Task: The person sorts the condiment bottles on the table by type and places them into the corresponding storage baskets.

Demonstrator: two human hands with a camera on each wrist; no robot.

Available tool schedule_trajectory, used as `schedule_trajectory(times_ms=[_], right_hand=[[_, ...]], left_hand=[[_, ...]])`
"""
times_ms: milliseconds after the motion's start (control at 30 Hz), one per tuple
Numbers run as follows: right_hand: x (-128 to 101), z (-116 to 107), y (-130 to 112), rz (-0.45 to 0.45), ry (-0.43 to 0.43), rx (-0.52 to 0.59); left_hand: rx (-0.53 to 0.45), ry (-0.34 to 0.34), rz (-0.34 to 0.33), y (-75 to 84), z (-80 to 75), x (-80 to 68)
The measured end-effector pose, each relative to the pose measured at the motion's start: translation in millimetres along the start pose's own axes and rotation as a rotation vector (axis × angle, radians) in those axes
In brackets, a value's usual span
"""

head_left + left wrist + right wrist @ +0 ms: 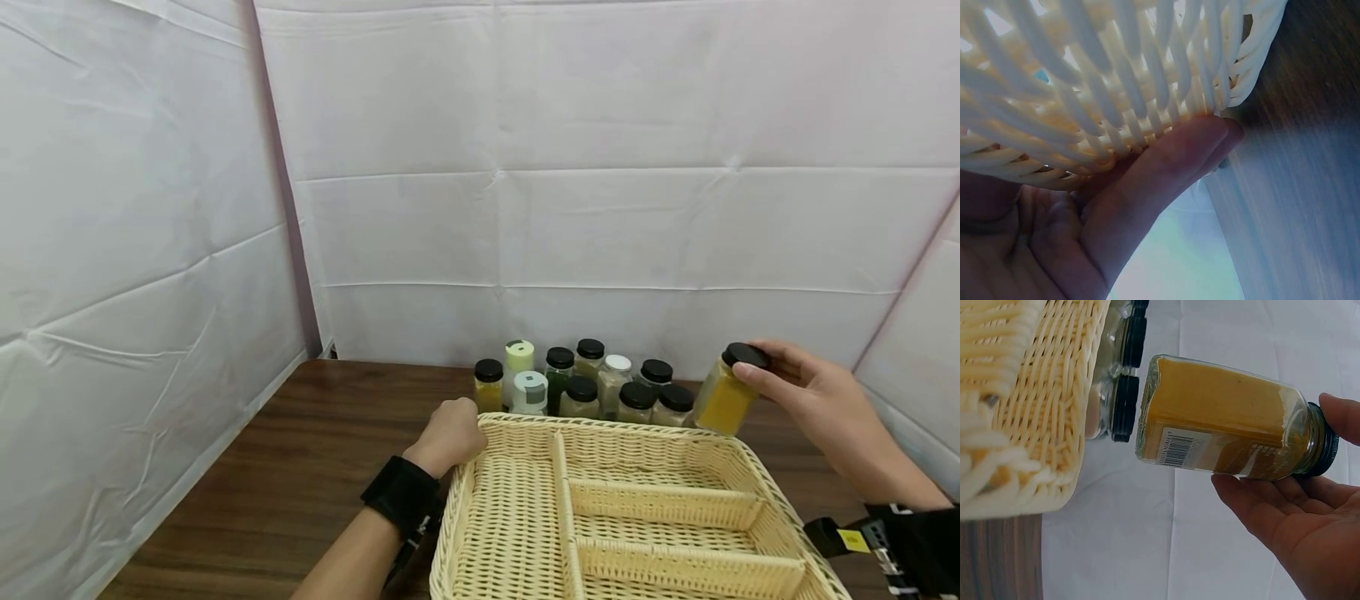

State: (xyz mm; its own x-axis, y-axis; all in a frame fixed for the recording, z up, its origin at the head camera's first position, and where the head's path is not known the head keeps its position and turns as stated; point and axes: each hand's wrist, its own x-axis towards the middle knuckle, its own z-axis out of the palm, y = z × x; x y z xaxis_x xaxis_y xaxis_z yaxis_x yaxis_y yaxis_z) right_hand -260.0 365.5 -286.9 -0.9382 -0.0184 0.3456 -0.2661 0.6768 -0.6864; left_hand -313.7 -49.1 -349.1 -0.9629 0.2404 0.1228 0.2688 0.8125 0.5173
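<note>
My right hand (836, 408) holds a glass spice jar of yellow powder (723, 402) by its black cap, tilted over the far right corner of the wicker basket (517, 517). In the right wrist view, a barcode label shows on the jar (1222, 419), with the thumb at the cap and the fingers beneath. The far left corner of the basket is gripped by my left hand (448, 437). From the left wrist, its fingers (1154, 169) press against the woven side (1122, 75). Dividers split the basket into several compartments, with nothing lying in the visible parts.
Several spice jars stand behind the basket, including a white-capped jar (613, 383), a black-capped yellow jar (489, 385) and a pale green-topped container (519, 357). The dark wooden table (300, 467) meets white cloth walls (600, 225) at the back and sides.
</note>
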Motion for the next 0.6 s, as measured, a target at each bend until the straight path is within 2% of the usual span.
schedule_trajectory(times_ms=[333,467,600], right_hand=[[-7,1,-19,-0.001,-0.007,-0.025],[-12,2,-27,-0.027,-0.012,-0.034],[-18,5,-36,-0.092,-0.012,-0.004]], left_hand=[[0.009,0.01,0.018,-0.5,1.5,0.4],[0.01,0.009,0.02,-0.7,1.1,0.4],[0.012,0.008,0.017,-0.5,0.6,0.0]])
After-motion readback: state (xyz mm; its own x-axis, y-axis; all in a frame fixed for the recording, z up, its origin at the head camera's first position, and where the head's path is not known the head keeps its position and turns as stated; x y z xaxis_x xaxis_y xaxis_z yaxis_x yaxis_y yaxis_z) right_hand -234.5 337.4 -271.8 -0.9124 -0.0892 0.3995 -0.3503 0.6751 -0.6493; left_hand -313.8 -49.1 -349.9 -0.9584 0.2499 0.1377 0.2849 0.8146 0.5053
